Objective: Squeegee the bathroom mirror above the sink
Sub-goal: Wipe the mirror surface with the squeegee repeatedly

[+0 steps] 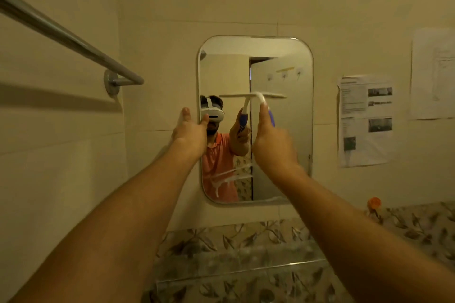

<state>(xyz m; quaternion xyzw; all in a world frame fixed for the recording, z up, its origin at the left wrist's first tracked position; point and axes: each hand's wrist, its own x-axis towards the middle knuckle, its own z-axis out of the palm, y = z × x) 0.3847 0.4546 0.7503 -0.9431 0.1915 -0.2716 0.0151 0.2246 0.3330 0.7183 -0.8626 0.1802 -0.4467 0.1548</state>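
A metal towel rail (61,34) on the left wall, printed sheets (365,120) taped right, floral tiles (246,241) below

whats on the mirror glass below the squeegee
White foam streaks and drips sit low on the mirror, below the squeegee. The right hand gripping its handle, and that forearm, cover part of the glass.

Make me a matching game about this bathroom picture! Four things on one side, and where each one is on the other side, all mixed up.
Things:
1. squeegee
2. towel rail
3. printed sheets
4. left hand

Places:
A. on the wall, right of the mirror
B. on the side wall, left of the mirror
C. at the mirror's left edge
D. blade against the glass, handle gripped by the right hand

Pairs: 1-D, 2-B, 3-A, 4-C
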